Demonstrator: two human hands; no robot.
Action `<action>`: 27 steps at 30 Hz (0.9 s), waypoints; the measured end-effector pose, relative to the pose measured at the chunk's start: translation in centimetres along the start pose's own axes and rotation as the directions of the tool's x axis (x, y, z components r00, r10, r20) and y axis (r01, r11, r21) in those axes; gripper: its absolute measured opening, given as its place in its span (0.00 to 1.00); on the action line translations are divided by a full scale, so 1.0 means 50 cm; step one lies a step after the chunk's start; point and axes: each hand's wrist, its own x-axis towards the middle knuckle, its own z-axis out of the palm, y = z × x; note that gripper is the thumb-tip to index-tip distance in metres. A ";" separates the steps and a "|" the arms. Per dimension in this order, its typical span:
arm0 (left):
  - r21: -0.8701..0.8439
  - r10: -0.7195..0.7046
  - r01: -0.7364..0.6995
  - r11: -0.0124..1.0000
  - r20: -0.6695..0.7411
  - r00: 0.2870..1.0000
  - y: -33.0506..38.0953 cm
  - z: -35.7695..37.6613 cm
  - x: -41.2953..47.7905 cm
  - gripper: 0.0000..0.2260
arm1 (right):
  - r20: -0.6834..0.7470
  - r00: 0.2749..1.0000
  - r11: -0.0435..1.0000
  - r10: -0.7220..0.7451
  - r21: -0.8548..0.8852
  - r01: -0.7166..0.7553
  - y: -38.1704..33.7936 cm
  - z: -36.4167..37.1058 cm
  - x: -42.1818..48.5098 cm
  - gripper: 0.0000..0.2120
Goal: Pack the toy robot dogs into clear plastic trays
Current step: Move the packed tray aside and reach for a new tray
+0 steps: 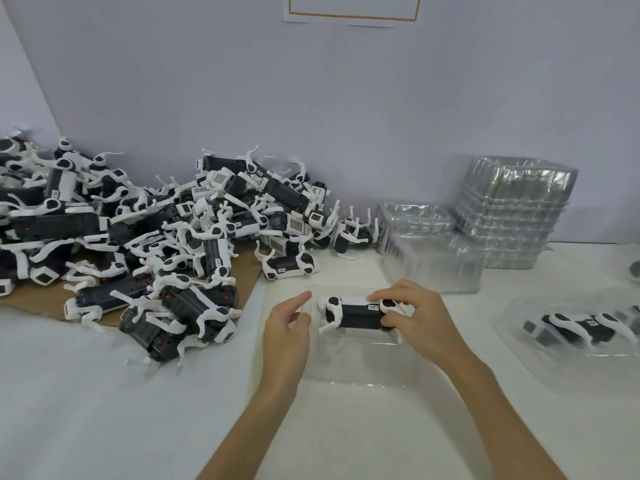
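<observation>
The right hand [415, 317] pinches a toy robot dog [356, 315] with its fingers over a clear plastic tray [349, 368] on the worktop [104, 410]; the left hand [287, 330] hovers just beside, fingers loosely spread.

Packing bench, small factory or workshop. Heap of identical toy robot dogs [149, 237] on cardboard [45, 303] at the worktop's [104, 393] back left. Stacked clear plastic trays [512, 216] back right, against bare wall [311, 98].
</observation>
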 end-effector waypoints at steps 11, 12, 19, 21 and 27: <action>0.489 0.455 -0.536 0.688 0.285 0.844 0.000 -0.008 -0.007 0.17 | -0.040 0.999 1.000 -0.002 0.001 0.002 0.016 0.003 -0.006 0.26; 0.472 0.443 -0.532 0.703 0.296 0.846 -0.001 -0.008 -0.006 0.17 | -0.036 0.999 0.998 0.029 0.060 -0.027 0.015 0.001 -0.005 0.23; 0.444 0.473 -0.550 0.708 0.281 0.835 -0.009 -0.002 -0.007 0.16 | 0.201 0.924 0.896 0.326 0.246 -0.370 0.033 -0.043 -0.006 0.30; 0.485 0.511 -0.584 0.651 0.289 0.809 -0.016 0.002 -0.009 0.14 | 0.268 0.868 0.874 0.418 0.142 -0.465 0.045 -0.035 -0.009 0.31; 0.477 0.519 -0.577 0.663 0.262 0.814 -0.026 0.007 -0.002 0.12 | 0.165 0.847 0.829 0.505 0.179 -0.529 0.050 -0.028 0.003 0.23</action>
